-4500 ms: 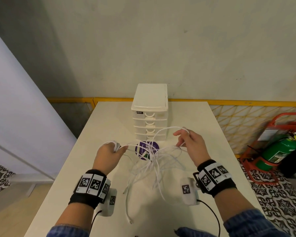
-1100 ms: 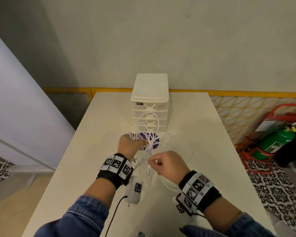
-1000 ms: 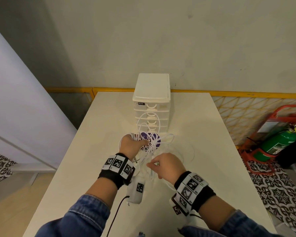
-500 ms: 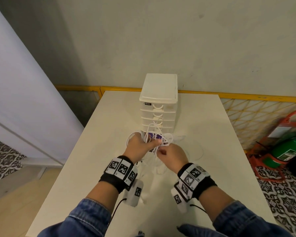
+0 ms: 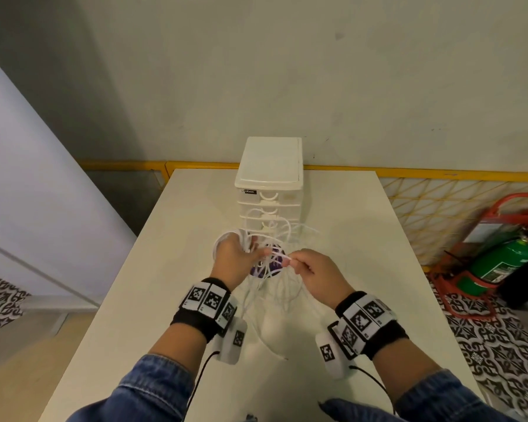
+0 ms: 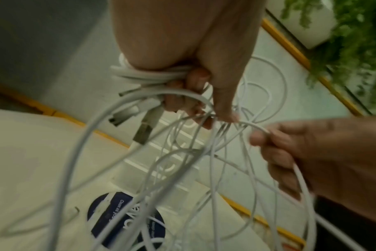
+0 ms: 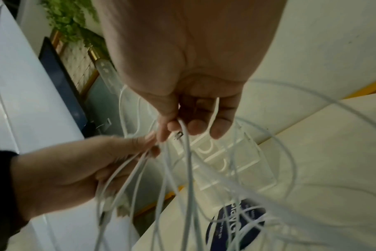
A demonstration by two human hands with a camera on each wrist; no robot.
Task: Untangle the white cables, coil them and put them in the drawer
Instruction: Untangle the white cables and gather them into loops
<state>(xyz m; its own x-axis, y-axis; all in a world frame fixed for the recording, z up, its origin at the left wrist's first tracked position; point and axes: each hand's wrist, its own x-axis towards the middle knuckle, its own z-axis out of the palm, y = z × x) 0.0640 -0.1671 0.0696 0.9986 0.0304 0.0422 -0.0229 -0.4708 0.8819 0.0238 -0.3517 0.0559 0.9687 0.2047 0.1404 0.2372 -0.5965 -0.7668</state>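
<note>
Several tangled white cables (image 5: 275, 287) hang between both hands above the white table (image 5: 348, 269). My left hand (image 5: 237, 258) grips a wound bundle of cable turns (image 6: 144, 74), with USB plugs (image 6: 143, 132) dangling below its fingers. My right hand (image 5: 305, 268) pinches one thin strand (image 7: 184, 135) between thumb and fingers, close to the left thumb. Loose loops (image 7: 290, 169) trail down to the table. The white drawer unit (image 5: 270, 190) stands just behind the hands, its drawers closed.
A round purple sticker (image 5: 267, 263) lies on the table under the cables. A green fire extinguisher (image 5: 500, 263) in a red stand sits on the patterned floor at the right. A yellow rail (image 5: 439, 173) runs behind the table.
The hands came together from wide apart. The right hand rose from the table to the left thumb with a strand, and the bundle round the left hand grew.
</note>
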